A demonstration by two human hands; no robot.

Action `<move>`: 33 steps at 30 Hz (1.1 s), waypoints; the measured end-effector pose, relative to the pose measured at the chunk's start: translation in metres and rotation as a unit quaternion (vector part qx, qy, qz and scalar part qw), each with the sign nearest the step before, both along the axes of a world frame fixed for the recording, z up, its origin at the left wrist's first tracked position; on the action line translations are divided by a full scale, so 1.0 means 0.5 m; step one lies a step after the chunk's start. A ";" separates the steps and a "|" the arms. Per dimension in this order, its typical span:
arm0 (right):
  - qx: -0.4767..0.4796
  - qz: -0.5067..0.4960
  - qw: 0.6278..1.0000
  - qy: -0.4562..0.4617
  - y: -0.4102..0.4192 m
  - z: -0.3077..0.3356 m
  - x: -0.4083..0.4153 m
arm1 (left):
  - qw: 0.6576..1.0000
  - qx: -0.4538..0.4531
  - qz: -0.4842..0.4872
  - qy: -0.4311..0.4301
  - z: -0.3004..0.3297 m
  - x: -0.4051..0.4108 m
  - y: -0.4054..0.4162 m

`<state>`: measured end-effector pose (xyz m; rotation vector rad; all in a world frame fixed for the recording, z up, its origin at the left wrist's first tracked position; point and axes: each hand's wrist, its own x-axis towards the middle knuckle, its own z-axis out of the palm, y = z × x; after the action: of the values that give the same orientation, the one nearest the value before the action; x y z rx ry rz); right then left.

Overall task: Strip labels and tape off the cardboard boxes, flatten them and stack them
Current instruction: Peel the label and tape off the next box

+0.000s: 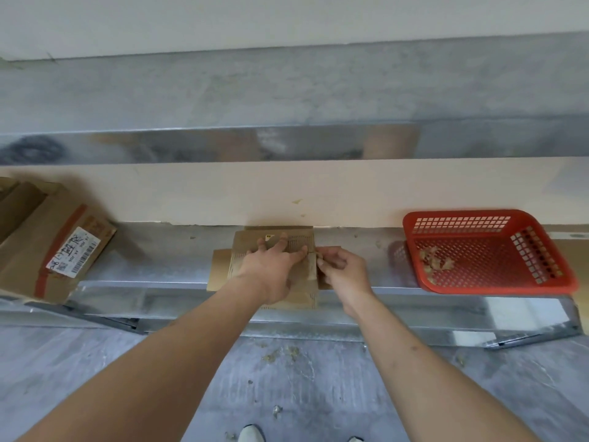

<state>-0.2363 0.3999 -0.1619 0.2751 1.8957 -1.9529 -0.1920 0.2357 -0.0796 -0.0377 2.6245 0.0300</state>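
A small brown cardboard box (242,250) lies on the metal shelf (159,269) in the middle, its flaps spread. My left hand (271,269) presses flat on its top with the fingers stretched out. My right hand (341,269) pinches a strip of tape (314,260) at the box's right edge. A bigger cardboard box (41,247) with red tape and a white shipping label (71,253) sits at the far left of the shelf.
A red plastic basket (490,250) holding scraps of torn tape stands on the shelf at the right. A beige wall panel runs behind the shelf. Bits of debris lie on the grey floor (95,371) below, near my shoes.
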 end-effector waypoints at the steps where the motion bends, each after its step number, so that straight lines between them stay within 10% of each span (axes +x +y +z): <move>1: 0.001 -0.013 1.000 0.000 0.000 0.002 0.000 | 1.000 0.000 0.001 -0.001 0.001 0.000 0.000; 20: 0.264 0.049 0.956 0.116 -0.024 0.027 -0.019 | 1.000 0.011 0.011 -0.007 0.003 -0.001 0.000; 33: -0.009 -0.045 0.995 -0.089 -0.007 0.049 -0.019 | 1.000 0.005 -0.004 -0.008 0.001 -0.006 -0.004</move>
<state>-0.2458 0.3963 -0.1372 0.5191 1.7773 -1.9315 -0.1948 0.2335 -0.0791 -0.0249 2.6080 0.0401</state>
